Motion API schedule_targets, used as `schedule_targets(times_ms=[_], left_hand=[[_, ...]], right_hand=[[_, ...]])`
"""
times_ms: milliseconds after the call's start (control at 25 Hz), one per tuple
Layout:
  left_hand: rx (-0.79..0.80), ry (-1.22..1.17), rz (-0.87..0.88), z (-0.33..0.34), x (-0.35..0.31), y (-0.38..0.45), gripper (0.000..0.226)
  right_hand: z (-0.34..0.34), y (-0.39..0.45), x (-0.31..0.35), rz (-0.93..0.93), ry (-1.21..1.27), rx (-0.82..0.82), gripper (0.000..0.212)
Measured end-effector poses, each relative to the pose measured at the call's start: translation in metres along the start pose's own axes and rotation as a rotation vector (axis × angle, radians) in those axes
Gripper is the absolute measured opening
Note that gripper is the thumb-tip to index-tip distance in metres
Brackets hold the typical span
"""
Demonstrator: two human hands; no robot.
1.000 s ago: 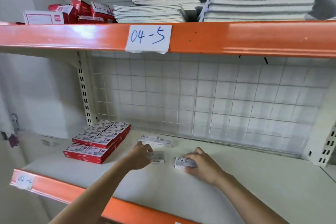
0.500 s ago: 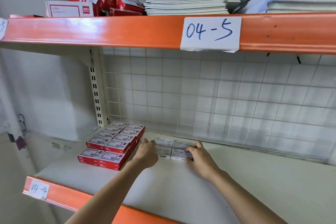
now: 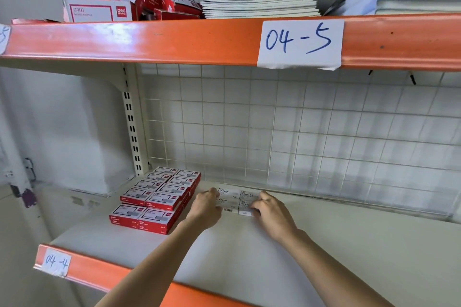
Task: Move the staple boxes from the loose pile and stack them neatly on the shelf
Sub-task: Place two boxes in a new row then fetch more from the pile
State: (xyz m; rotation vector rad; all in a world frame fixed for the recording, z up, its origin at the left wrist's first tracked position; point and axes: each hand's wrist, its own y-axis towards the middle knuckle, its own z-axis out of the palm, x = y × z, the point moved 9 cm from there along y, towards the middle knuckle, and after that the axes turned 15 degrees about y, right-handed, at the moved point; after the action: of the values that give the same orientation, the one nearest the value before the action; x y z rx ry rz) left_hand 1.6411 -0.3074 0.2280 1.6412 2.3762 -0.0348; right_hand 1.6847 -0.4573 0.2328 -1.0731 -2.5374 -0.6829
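Hands pressing in on white staple boxes [image 3: 234,200] at back of shelf [image 3: 349,244], beside red staple boxes [image 3: 159,198]: left hand [image 3: 205,207] gripping left edge, right hand [image 3: 270,212] pinching right edge with curled fingers.

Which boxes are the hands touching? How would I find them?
Find the lower shelf labelled 04-4. Near its back, right of the red staple boxes, lies a flat cluster of white staple boxes, between the left hand and right hand. Only these are white and say STAPLES.
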Motion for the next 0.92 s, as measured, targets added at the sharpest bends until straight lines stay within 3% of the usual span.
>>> schedule_targets(times_ms=[200,440,680,920], left_hand=[[-0.017,0.052,0.045,-0.003,-0.008,-0.003,0.037],[-0.076,0.17,0.185,-0.016,-0.042,-0.011,0.03],[-0.089,0.33,0.419,-0.008,-0.123,-0.028,0.028],[-0.071,0.33,0.659,0.025,-0.253,-0.056,0.027]], right_hand=[[0.006,0.004,0.012,-0.033,0.085,-0.001,0.027],[-0.027,-0.013,-0.024,0.03,0.012,0.02,0.031],[-0.064,-0.056,-0.06,0.012,-0.245,0.153,0.037],[-0.126,-0.135,-0.124,0.137,-0.3,0.126,0.041]])
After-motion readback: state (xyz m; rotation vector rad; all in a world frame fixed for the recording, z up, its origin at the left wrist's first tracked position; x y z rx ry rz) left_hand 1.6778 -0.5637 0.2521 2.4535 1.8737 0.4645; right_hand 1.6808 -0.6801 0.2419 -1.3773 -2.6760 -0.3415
